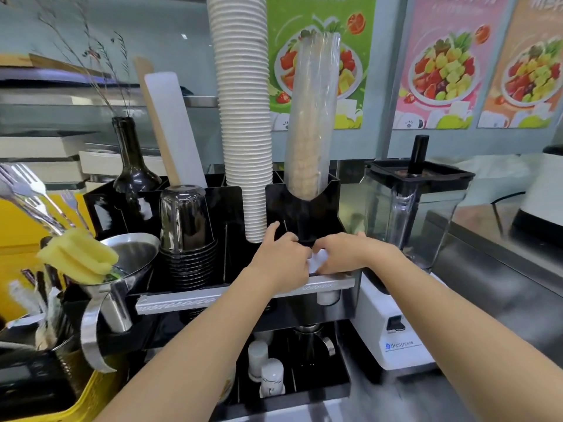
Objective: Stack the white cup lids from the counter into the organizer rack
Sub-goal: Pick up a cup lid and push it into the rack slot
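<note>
The black organizer rack (pixel 304 208) fills the middle of my view, already crowded: a tall column of white paper cups (pixel 243 117) stands in one slot, a sleeve of clear cups (pixel 310 123) leans in the slot to its right, and a stack of dark cups (pixel 187 233) sits upside down further left. I judge the task to be somewhere in its middle or late part, since both my hands are up at the rack's lower front compartment, right of the paper cups and below the clear sleeve, and not down at the surface fetching more. How many lids are already in the rack I cannot tell, because my hands cover that opening, and no loose lids show on the steel surface (pixel 502 269) to the right, beside the blender (pixel 408 214). My left hand (pixel 280 260) is curled with the thumb lifted toward the rack's front wall, and my right hand (pixel 341 254) is cupped opposite it; both grips look closed around the white cup lids (pixel 316 261) between them, though only a small pale patch of those lids shows in the gap. That patch is plain white, flat-looking and matte, with a soft edge, too blurred and hidden to say whether it is one lid or a short stack. It sits just above the rack's silver front rail (pixel 243 295), seemingly at the mouth of the compartment and not yet clearly seated.
</note>
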{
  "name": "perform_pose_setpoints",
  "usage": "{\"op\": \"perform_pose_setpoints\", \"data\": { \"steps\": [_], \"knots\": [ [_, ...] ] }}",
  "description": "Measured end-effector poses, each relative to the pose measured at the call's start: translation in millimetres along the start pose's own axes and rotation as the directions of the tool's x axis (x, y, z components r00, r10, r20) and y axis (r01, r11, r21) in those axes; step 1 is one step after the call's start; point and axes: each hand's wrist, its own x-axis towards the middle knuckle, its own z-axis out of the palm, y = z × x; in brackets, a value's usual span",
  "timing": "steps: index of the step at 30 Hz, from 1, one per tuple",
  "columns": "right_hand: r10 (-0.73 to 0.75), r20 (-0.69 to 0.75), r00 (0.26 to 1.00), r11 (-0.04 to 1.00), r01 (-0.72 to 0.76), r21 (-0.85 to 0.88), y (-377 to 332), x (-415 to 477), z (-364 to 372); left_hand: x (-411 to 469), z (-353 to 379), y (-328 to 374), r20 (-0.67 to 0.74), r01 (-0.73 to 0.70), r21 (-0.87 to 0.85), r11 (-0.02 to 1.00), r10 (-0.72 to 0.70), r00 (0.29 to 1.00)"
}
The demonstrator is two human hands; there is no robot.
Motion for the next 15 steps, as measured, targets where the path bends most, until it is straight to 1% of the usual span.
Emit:
{"op": "perform_pose_setpoints", "data": {
  "steps": [3,6,10,12,15],
  "knots": [
    [0.002,0.085,0.996,1.0,-0.005,0.03,0.1,6.4,-2.0,5.1,-3.8,0.0,0.111,0.009,-0.032,0.999,-0.006,0.994],
    [0.006,0.107,0.994,1.0,-0.005,-0.004,1.3,12.8,0.5,8.4,-7.7,2.1,0.209,0.051,-0.072,0.996,-0.034,0.977],
    [0.027,0.109,0.994,1.0,-0.027,0.003,3.5,19.2,5.0,11.1,-12.9,8.2,0.276,0.118,-0.092,0.989,-0.088,0.957],
    [0.037,0.12,0.992,0.999,-0.037,-0.001,4.7,21.4,5.3,12.9,-14.2,9.4,0.294,0.12,-0.083,0.989,-0.091,0.952],
    [0.058,0.15,0.987,0.998,-0.054,-0.034,3.2,24.8,4.5,18.1,-12.1,6.6,0.357,0.112,-0.062,0.992,-0.083,0.931]
  ]
}}
